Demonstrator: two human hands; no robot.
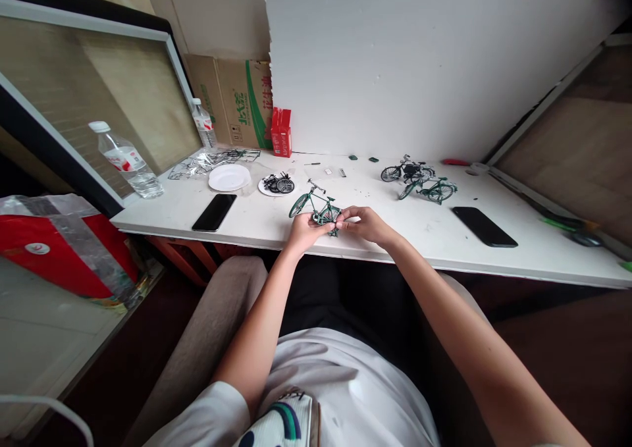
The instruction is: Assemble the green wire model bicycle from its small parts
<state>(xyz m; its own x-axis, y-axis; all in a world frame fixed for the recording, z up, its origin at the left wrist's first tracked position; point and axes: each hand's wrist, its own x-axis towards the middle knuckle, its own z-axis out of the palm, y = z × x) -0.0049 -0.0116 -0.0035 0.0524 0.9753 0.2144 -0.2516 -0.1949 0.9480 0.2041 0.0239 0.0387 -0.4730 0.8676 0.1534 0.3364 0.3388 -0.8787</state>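
A green model bicycle (316, 200) is held just above the table's front edge, its front wheel pointing up and to the left. My left hand (307, 233) grips its lower frame from the left, thumb pressed near the rear wheel. From the right, my right hand (363, 226) pinches at the rear wheel with thumb and fingertips. Fingers cover part of that wheel, so any small part between them is hidden. Behind it, a small white plate (265, 190) bears black bicycle parts (281, 183).
On the white table (375, 230) stand a black model bicycle (405, 170) and another green one (428, 189). Phones (214, 212) (484, 226) lie left and right. Bottles (129, 160) (203, 124), a white plate (230, 177), a red box (282, 133) and a carton (230, 98) stand left.
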